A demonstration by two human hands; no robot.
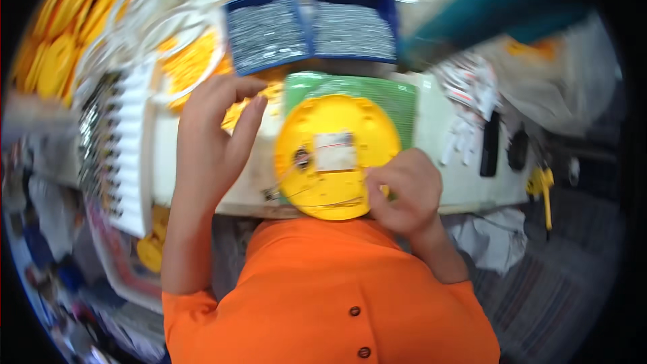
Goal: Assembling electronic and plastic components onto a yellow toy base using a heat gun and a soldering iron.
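Note:
A round yellow plastic disc (337, 152) with a small white and grey square part at its middle lies on a green mat (391, 98) at the near edge of a white worktable (465, 182). My right hand (404, 192) grips the disc at its lower right rim with fingers curled. My left hand (216, 135) hovers left of the disc, fingers together and slightly bent, holding nothing that I can see. It is near loose yellow parts (192, 61). The picture is blurred by motion.
Two blue trays (310, 23) filled with small grey metal parts stand behind the mat. Stacked yellow discs (60, 34) fill the far left. A white rack (131, 148) sits at the left. A black tool (490, 143) and a white glove (461, 135) lie at the right. A teal sleeve (485, 7) reaches in top right.

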